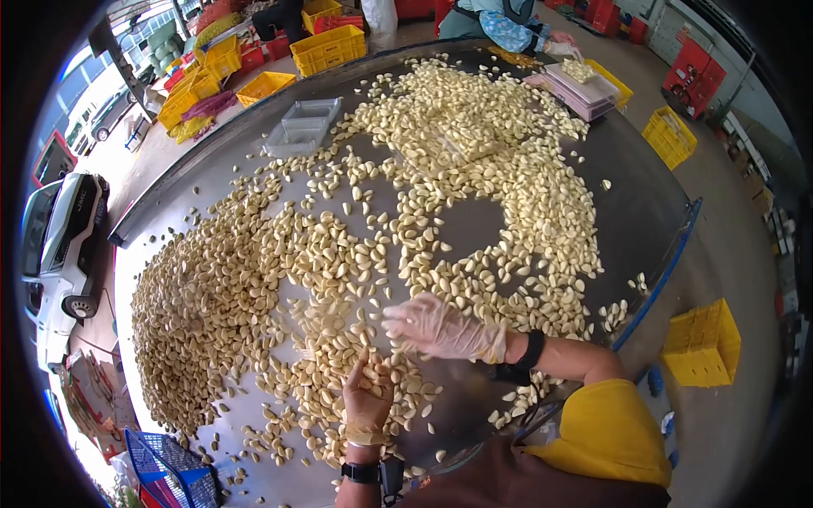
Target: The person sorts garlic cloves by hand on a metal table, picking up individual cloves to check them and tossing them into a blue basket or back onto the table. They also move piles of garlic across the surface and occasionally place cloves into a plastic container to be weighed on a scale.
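Note:
Pale peeled cloves (542, 195), which look like garlic, lie in heaps over a dark metal table (631, 190). A browner heap (203, 313) covers the left side. My left hand (368, 398), in a thin glove, is curled palm up at the near edge of the middle heap, with several cloves in it. My right hand (436, 326), in a whitish glove, hovers over the cloves just right of and beyond the left hand. Its fingers point left and look spread, with nothing visible in them.
Clear plastic trays (302, 127) stand at the far left of the table, a pink container (576, 89) at the far right. Across the table is a co-worker's blue sleeve (504, 32). Yellow crates (703, 343) and a blue basket (169, 470) stand beside the table.

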`<state>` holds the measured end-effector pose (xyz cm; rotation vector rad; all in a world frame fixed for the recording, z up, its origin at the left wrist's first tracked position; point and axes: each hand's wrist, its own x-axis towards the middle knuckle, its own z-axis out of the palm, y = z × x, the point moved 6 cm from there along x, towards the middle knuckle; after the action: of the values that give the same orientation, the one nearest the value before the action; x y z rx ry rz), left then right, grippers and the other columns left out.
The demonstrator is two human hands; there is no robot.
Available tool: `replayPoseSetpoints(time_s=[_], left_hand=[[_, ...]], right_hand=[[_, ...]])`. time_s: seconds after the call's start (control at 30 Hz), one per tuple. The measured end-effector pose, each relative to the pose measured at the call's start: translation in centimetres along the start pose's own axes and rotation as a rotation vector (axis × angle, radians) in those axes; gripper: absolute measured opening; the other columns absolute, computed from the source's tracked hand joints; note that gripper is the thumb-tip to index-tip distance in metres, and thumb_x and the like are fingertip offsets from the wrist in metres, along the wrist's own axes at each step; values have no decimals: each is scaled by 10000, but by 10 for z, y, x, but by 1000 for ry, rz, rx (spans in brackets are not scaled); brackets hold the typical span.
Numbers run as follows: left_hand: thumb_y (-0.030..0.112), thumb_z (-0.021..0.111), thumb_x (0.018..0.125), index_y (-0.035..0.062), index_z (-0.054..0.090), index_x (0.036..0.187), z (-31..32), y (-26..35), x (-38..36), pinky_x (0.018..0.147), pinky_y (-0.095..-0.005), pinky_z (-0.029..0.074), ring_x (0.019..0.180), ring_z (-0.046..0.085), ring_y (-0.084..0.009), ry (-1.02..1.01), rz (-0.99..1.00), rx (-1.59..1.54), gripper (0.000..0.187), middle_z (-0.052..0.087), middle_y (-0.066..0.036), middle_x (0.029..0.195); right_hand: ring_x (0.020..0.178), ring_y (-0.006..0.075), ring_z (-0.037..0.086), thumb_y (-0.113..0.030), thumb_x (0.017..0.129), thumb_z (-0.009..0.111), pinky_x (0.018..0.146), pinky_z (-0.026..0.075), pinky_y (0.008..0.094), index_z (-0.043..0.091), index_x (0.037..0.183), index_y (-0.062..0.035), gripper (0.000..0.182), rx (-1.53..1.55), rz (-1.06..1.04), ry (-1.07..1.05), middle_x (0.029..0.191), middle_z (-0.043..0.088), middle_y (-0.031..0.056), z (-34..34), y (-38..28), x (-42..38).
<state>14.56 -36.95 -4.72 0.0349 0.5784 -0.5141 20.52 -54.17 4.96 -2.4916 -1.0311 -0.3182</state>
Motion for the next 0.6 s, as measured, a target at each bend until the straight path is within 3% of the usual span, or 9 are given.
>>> replayPoseSetpoints(time_s=[0.07, 0.1, 0.13, 0.17, 0.2, 0.27, 0.47, 0.53, 0.6], left_hand=[[180, 546, 976, 87, 604, 1227, -6, 1, -20, 659, -248, 454, 839, 578, -157, 70, 54, 42, 274, 633, -53, 1071], [178, 556, 970, 84, 604, 1226, -6, 3, -32, 657, -243, 453, 841, 576, -152, 75, 61, 54, 277, 632, -50, 1070], [177, 566, 964, 81, 604, 1224, -6, 4, -41, 656, -239, 451, 844, 574, -146, 75, 69, 66, 280, 630, -48, 1068], [187, 578, 959, 77, 607, 1220, -18, 11, -47, 659, -240, 456, 840, 570, -141, 104, 94, 54, 285, 627, -48, 1052], [185, 572, 961, 68, 600, 1233, -22, 14, -52, 664, -243, 464, 838, 568, -148, 107, 101, 45, 297, 620, -53, 1034], [183, 562, 965, 62, 597, 1239, -22, 16, -59, 672, -248, 472, 854, 568, -159, 114, 148, 89, 301, 615, -59, 1026], [169, 546, 967, 54, 583, 1245, 0, -14, -51, 686, -249, 473, 878, 559, -165, 71, 101, 166, 303, 605, -64, 1018], [168, 540, 969, 42, 570, 1256, 0, -25, -40, 701, -253, 471, 876, 558, -161, 55, 82, 213, 315, 603, -60, 1032], [170, 538, 971, 30, 565, 1259, 6, -36, -30, 714, -247, 472, 883, 558, -155, -49, 127, 569, 322, 599, -52, 1040]], right_hand=[[1312, 239, 425, -286, 871, 648, 1083, 313, 434, 470, 1409, -169, 579, -132, 219, -64, 1456, 423, 85, -36, 53, -35], [1272, 277, 454, -258, 869, 658, 1077, 329, 438, 504, 1371, -143, 538, -207, 297, 51, 1430, 452, 83, -54, 87, -62], [1229, 278, 499, -216, 876, 667, 1058, 370, 409, 581, 1291, -116, 436, -190, 452, 149, 1362, 523, 101, -67, 128, -96], [1141, 283, 566, -169, 888, 660, 995, 442, 373, 642, 1195, -89, 317, 130, 670, 338, 1266, 591, 117, -84, 169, -130], [1042, 276, 619, -113, 888, 643, 925, 492, 341, 676, 1113, -73, 231, -104, 722, 435, 1154, 646, 119, -104, 195, -164], [990, 266, 636, -91, 884, 625, 911, 493, 333, 705, 1035, -71, 172, -129, 957, 509, 1056, 677, 92, -127, 230, -211], [1183, 371, 534, -212, 907, 610, 990, 447, 452, 561, 1336, -190, 432, -450, 921, 306, 1428, 468, 102, -121, 283, -246], [1312, 470, 387, -357, 933, 564, 1047, 360, 584, 422, 1447, -289, 537, -424, 1220, 45, 1574, 249, 91, -106, 315, -243], [1346, 490, 327, -419, 936, 540, 1057, 309, 637, 405, 1455, -311, 547, -347, 1223, 21, 1586, 222, 90, -107, 338, -221]])
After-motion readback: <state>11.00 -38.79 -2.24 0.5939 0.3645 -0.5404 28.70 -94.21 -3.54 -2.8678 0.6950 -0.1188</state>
